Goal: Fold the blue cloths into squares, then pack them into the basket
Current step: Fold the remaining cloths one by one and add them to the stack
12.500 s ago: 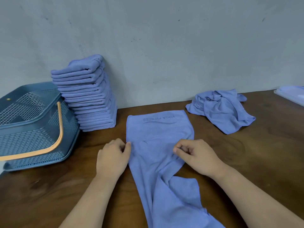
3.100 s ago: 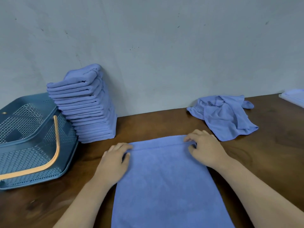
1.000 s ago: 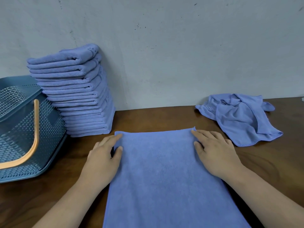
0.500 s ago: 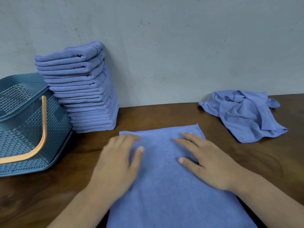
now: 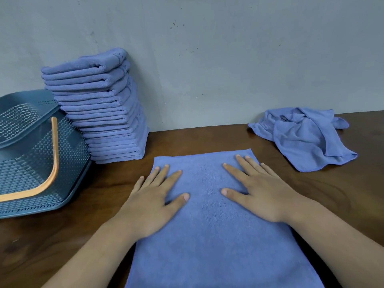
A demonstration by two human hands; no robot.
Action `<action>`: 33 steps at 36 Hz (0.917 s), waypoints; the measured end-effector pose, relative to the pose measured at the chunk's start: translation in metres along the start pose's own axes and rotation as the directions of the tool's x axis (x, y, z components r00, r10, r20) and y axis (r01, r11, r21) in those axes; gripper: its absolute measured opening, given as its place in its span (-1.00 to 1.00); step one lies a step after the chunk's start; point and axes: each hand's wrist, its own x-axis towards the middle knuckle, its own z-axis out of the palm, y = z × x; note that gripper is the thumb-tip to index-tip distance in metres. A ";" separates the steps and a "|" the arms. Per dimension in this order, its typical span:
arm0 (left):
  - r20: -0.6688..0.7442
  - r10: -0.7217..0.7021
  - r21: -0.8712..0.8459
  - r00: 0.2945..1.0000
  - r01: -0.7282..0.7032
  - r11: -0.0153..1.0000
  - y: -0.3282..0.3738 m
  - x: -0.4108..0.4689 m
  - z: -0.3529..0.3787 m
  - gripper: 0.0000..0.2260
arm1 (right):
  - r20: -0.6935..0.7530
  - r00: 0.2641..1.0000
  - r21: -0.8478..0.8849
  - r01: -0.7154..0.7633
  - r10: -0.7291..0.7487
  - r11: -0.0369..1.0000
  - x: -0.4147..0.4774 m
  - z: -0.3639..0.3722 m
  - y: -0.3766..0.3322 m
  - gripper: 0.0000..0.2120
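A blue cloth, folded into a long flat strip, lies on the wooden table straight in front of me. My left hand presses flat on its left side, fingers straight and spread. My right hand lies flat on its right side, fingers spread toward the far edge. A tall stack of folded blue cloths leans against the wall at the left. Beside it stands the teal mesh basket with an orange handle; it looks empty.
A crumpled blue cloth lies at the back right by the grey wall. Bare table shows between the flat cloth and the crumpled one, and in front of the basket.
Both hands have slid from the cloth's far corners inward onto its surface and now press flat with spread fingers. The cloth itself lies where it did.
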 end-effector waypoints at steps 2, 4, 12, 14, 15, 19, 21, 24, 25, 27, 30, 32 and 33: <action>-0.010 -0.066 0.005 0.998 0.066 0.998 -0.005 0.003 -0.002 -0.32 | -0.002 1.000 0.008 -0.013 0.013 1.000 0.000 -0.001 0.001 -0.21; -0.027 -0.137 0.009 0.990 0.137 0.990 -0.012 0.007 -0.005 -0.30 | -0.009 0.999 0.022 -0.043 0.044 0.999 0.002 -0.003 0.003 -0.18; -0.347 -0.097 -0.049 0.933 0.086 0.995 -0.023 0.013 0.001 -0.47 | -0.064 0.990 0.068 -0.118 0.123 0.991 0.009 0.000 0.011 -0.10; -0.406 -0.021 -0.049 0.914 0.001 0.999 -0.016 0.006 -0.001 -0.55 | -0.108 0.992 0.048 -0.065 0.070 0.997 0.005 -0.002 0.010 -0.13; -0.413 0.026 -0.048 0.910 -0.050 0.998 -0.009 0.001 -0.003 -0.58 | -0.135 0.991 0.020 -0.022 0.024 1.000 0.002 -0.003 0.010 -0.15; -0.244 0.200 -0.030 0.949 -0.214 0.976 0.039 -0.032 -0.005 -0.51 | -0.105 0.980 -0.058 0.163 -0.169 0.985 -0.017 -0.009 -0.006 -0.22; -0.141 0.229 0.033 0.963 -0.227 0.973 0.061 -0.043 0.005 -0.35 | -0.033 0.977 -0.045 0.211 -0.212 0.977 -0.026 -0.004 -0.023 -0.26; -0.011 0.181 0.134 0.983 -0.178 0.975 0.074 -0.049 0.030 -0.20 | 0.089 0.976 -0.068 0.203 -0.196 0.977 -0.036 0.012 -0.046 -0.25; 0.012 0.164 0.145 0.986 -0.164 0.976 0.075 -0.050 0.036 -0.19 | 0.106 0.977 -0.090 0.193 -0.183 0.977 -0.036 0.016 -0.049 -0.26; 0.029 0.148 0.130 0.989 -0.150 0.980 0.073 -0.049 0.040 -0.20 | 0.119 0.979 -0.093 0.179 -0.167 0.980 -0.036 0.019 -0.050 -0.33; 0.027 0.142 0.092 0.989 -0.144 0.985 0.070 -0.050 0.040 -0.24 | 0.131 0.976 -0.100 0.186 -0.172 0.977 -0.037 0.018 -0.045 -0.32; 0.025 0.128 0.106 0.992 -0.130 0.986 0.068 -0.058 0.037 -0.31 | 0.122 0.979 -0.122 0.176 -0.161 0.977 -0.043 0.018 -0.045 -0.28; 0.015 0.114 0.112 0.993 -0.115 0.987 0.067 -0.063 0.035 -0.35 | 0.093 0.984 -0.145 0.165 -0.152 0.976 -0.047 0.017 -0.047 -0.28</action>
